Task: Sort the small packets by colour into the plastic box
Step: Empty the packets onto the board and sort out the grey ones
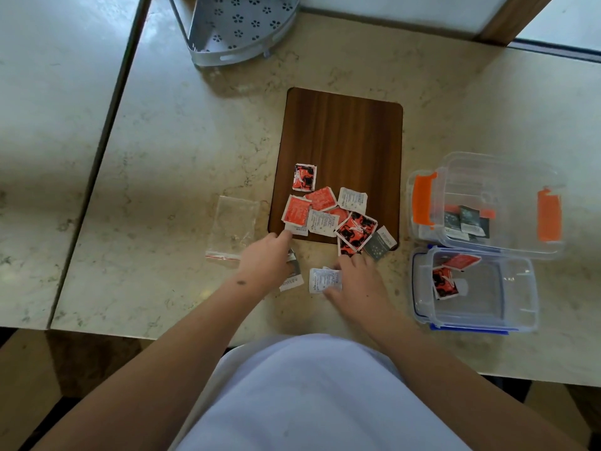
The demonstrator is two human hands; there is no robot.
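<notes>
The left hand has one finger stretched out, its tip on a white packet at the near edge of the brown board. It looks like it is sliding that packet off the board. The other fingers curl loosely and grasp nothing. A grey and white packet lies under this hand on the counter.

The right hand lies flat with loose fingers. Its fingertips touch a white packet on the counter, just off the near edge of the board. I cannot tell if it is pinching it yet.

The pile of packets sits at the near end of the board, red, white and grey all mixed, likely tipped there so each colour shows. The tiny print on them is too small to read.

At the right edge of the counter are two clear boxes. The box with orange clips has dark grey packets in it. The box with blue clips, nearer the person, has red packets in it. So each colour gets its own box.

An empty clear zip bag lies left of the board. Maybe the packets came in it.
</notes>
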